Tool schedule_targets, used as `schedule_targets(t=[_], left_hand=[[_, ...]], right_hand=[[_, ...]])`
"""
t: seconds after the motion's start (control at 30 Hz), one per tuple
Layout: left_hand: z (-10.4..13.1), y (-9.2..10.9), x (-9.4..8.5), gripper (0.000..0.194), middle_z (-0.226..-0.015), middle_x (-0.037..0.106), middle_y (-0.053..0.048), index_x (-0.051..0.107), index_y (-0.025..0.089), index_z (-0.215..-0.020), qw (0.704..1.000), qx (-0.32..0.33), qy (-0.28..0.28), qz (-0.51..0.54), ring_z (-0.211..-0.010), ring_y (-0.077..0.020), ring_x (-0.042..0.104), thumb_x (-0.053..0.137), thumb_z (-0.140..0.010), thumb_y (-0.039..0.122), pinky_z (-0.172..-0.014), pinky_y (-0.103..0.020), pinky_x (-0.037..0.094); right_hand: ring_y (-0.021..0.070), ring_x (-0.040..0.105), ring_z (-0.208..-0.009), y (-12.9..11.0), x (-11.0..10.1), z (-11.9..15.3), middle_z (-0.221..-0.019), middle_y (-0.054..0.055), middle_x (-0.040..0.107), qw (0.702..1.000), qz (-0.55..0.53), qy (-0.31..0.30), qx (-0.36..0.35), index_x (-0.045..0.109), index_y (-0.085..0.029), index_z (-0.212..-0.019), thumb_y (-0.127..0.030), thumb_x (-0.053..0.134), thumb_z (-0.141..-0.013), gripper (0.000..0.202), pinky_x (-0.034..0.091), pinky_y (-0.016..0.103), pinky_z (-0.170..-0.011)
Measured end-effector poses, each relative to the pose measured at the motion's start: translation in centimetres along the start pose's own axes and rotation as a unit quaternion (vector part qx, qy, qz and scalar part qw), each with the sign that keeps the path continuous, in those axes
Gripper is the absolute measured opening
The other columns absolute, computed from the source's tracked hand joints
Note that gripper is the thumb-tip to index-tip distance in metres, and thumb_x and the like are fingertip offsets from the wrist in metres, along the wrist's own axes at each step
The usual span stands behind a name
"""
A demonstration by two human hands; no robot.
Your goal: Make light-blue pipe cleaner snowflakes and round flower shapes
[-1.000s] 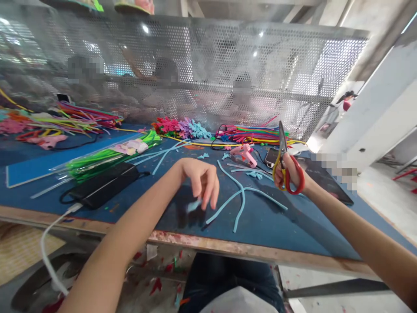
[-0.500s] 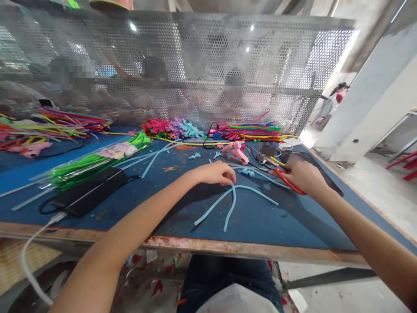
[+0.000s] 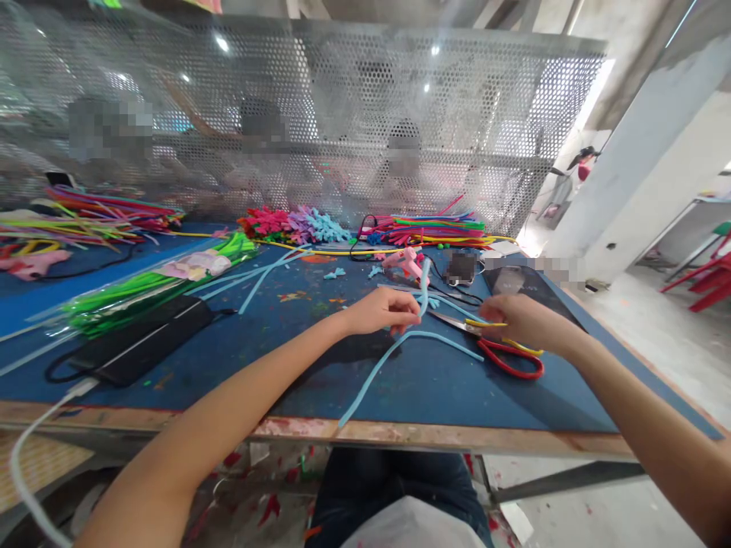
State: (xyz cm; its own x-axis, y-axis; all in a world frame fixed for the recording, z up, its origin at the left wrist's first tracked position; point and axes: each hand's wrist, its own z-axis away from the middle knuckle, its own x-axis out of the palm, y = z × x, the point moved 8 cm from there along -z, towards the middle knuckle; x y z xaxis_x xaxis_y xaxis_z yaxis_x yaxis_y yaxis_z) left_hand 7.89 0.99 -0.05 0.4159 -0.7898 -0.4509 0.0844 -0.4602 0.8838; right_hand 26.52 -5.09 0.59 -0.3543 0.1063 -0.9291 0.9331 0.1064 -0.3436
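Observation:
My left hand (image 3: 389,310) is closed in a pinch on a short light blue pipe cleaner (image 3: 425,283), whose bent end stands up above the fingers. On the mat below, a longer light blue pipe cleaner (image 3: 374,371) lies in a curve. My right hand (image 3: 522,323) is closed around the scissors (image 3: 510,365), with a red handle loop showing below it and yellow along the upper handle. Their blades point left towards my left hand, and the fingertips inside the handle are hidden. A small light blue twisted piece (image 3: 429,303) lies just behind the blades.
Behind my hands lies a pink glue gun (image 3: 405,262). A dark tablet-like slab (image 3: 531,289) sits at right, a black case (image 3: 154,339) at left beside bagged green pipe cleaners (image 3: 148,285). Colourful bundles (image 3: 434,230) line the perforated metal screen (image 3: 343,114).
My left hand has lifted a short light blue pipe cleaner off the mat. My right hand has brought the scissors forward and left, and their blades now show.

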Motion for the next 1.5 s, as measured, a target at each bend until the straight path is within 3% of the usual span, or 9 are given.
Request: schedule_targets(t=[0.13,0.27,0.37,0.43,0.57,0.67,0.9,1.17,1.5], left_hand=[[0.0,-0.2,0.6,0.023,-0.051,0.058,0.001,0.064,0.016,-0.079,0.999,0.003,0.035,-0.003,-0.040,-0.0092,0.050,0.058,-0.075,0.039,-0.044,-0.019,0.040],[0.0,-1.2,1.1,0.029,-0.066,0.066,-0.005,0.065,0.015,-0.078,0.998,0.004,0.059,0.036,-0.055,-0.0154,0.063,0.056,-0.076,0.044,-0.048,-0.021,0.044],[-0.3,-2.8,0.6,0.031,-0.079,0.069,-0.009,0.065,0.015,-0.087,0.987,-0.015,0.103,0.122,-0.074,-0.0191,0.066,0.059,-0.074,0.043,-0.060,-0.025,0.050],[-0.5,-4.0,-0.2,0.032,-0.088,0.068,-0.010,0.065,0.015,-0.093,0.969,-0.031,0.152,0.190,-0.082,-0.0191,0.065,0.061,-0.074,0.040,-0.069,-0.027,0.051],[0.0,-5.5,-3.2,0.025,-0.092,0.067,-0.010,0.068,0.012,-0.086,0.908,-0.005,0.286,0.306,-0.081,-0.0140,0.064,0.067,-0.070,0.031,-0.077,-0.023,0.050],[0.8,-6.1,-4.9,0.023,-0.089,0.068,-0.008,0.065,0.012,-0.089,0.861,0.020,0.354,0.364,-0.076,-0.0116,0.064,0.069,-0.069,0.020,-0.075,-0.022,0.051],[1.4,-6.4,-5.2,0.025,-0.079,0.068,-0.003,0.055,0.015,-0.090,0.824,0.006,0.392,0.408,-0.071,-0.0123,0.065,0.067,-0.069,0.011,-0.066,-0.024,0.053],[0.0,-5.0,-0.6,0.024,-0.072,0.063,-0.003,0.063,0.009,-0.089,0.927,-0.067,0.195,0.312,-0.057,-0.0079,0.057,0.069,-0.069,0.022,-0.051,-0.019,0.049],[0.0,-4.6,1.1,0.028,-0.071,0.064,-0.004,0.062,0.010,-0.082,0.951,-0.088,0.166,0.244,-0.060,-0.0111,0.060,0.068,-0.069,0.034,-0.060,-0.024,0.049]], right_hand=[[0.0111,0.051,-0.050,-6.4,1.5,-0.7,-0.065,-0.002,0.059,0.950,-0.307,-0.008,-0.057,0.052,-0.020,-0.109,-0.048,0.051,-0.078,0.042,0.039,0.023,-0.049],[0.0098,0.049,-0.055,-10.3,3.2,-1.6,-0.064,0.000,0.056,0.917,-0.376,-0.018,-0.129,0.059,-0.016,-0.075,-0.045,0.046,-0.082,0.032,0.039,0.022,-0.053],[0.0090,0.044,-0.055,-9.3,3.2,-2.3,-0.061,-0.001,0.050,0.904,-0.408,0.049,-0.119,0.057,-0.017,-0.070,-0.041,0.047,-0.083,0.030,0.037,0.022,-0.053],[0.0090,0.044,-0.056,-7.7,3.3,-2.6,-0.061,-0.002,0.048,0.864,-0.489,0.080,-0.092,0.057,-0.017,-0.075,-0.041,0.050,-0.083,0.026,0.037,0.022,-0.054],[0.0096,0.044,-0.058,-5.9,4.3,-2.8,-0.063,-0.002,0.045,0.756,-0.649,0.058,-0.053,0.053,-0.018,-0.070,-0.040,0.053,-0.081,0.024,0.038,0.023,-0.054],[0.0088,0.041,-0.053,-5.4,5.4,-3.0,-0.058,-0.003,0.042,0.724,-0.688,0.040,-0.022,0.052,-0.018,-0.067,-0.041,0.056,-0.079,0.026,0.035,0.023,-0.051],[0.0066,0.042,-0.044,-6.4,8.6,-2.5,-0.051,-0.004,0.045,0.733,-0.679,-0.025,0.035,0.056,-0.016,-0.067,-0.042,0.061,-0.074,0.027,0.031,0.021,-0.044],[0.0073,0.049,-0.044,-6.8,8.3,-2.3,-0.057,-0.003,0.053,0.754,-0.657,0.025,0.017,0.061,-0.017,-0.080,-0.045,0.060,-0.074,0.029,0.040,0.021,-0.044],[0.0092,0.051,-0.051,-5.0,7.4,-2.6,-0.060,-0.001,0.056,0.765,-0.634,0.107,0.031,0.064,-0.016,-0.076,-0.040,0.065,-0.070,0.025,0.042,0.023,-0.049]])
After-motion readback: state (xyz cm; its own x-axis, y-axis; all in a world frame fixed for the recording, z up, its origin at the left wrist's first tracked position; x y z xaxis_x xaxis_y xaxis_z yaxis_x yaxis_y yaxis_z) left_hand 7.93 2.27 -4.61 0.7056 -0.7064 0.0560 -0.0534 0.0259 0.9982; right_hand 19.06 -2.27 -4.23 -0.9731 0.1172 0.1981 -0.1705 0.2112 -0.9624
